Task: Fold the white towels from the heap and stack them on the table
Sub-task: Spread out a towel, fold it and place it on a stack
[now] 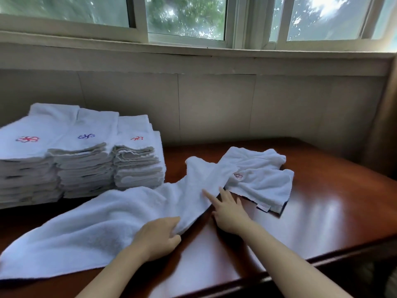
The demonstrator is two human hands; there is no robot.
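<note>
A long white towel [103, 220] lies spread and rumpled across the brown table [322, 211], running from the near left corner up toward the middle. My left hand [159, 237] grips its near edge, fingers and thumb curled round the cloth. My right hand [227, 209] lies on the table at the towel's right edge, fingers straight, the forefinger touching the cloth. Just right of that hand sit a few loosely folded white towels [260, 179], one with a small red mark.
Three tall stacks of folded white towels [81, 155] with red and blue embroidered marks stand at the far left of the table. A panelled wall and windows rise behind. The table's front edge runs diagonally at the lower right.
</note>
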